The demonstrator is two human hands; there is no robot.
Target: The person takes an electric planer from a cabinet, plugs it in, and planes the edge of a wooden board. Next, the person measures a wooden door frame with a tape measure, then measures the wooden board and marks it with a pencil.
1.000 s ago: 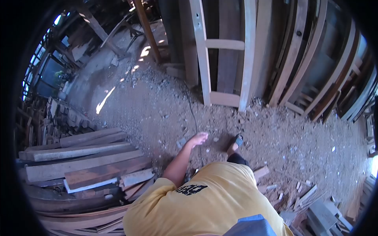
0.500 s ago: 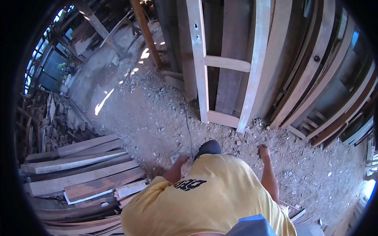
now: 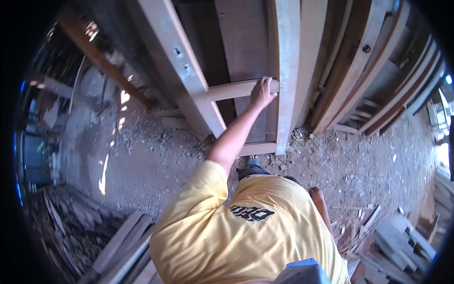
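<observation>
A pale wooden door frame (image 3: 288,57) leans upright against the stacked boards in front of me. Its left stile carries a lock cut-out, and a crossbar (image 3: 231,90) joins the two sides. My left hand (image 3: 263,95) reaches forward with its fingers wrapped over the crossbar, close to the right stile. By my right hip hangs my right hand (image 3: 317,193), away from the frame. Its fingers look curled, and whatever they may hold is too small to make out.
Long boards and frames (image 3: 350,66) lean in a row to the right. Stacked planks (image 3: 118,246) lie at lower left, and wood offcuts (image 3: 402,241) at lower right. A slanted wooden post (image 3: 104,64) stands at left. Rubble and chips cover the dirt floor (image 3: 156,165).
My left hand has risen from beside my body to grasp the crossbar. The view has turned and come nearer to the door frame. My right hand stays low at my side.
</observation>
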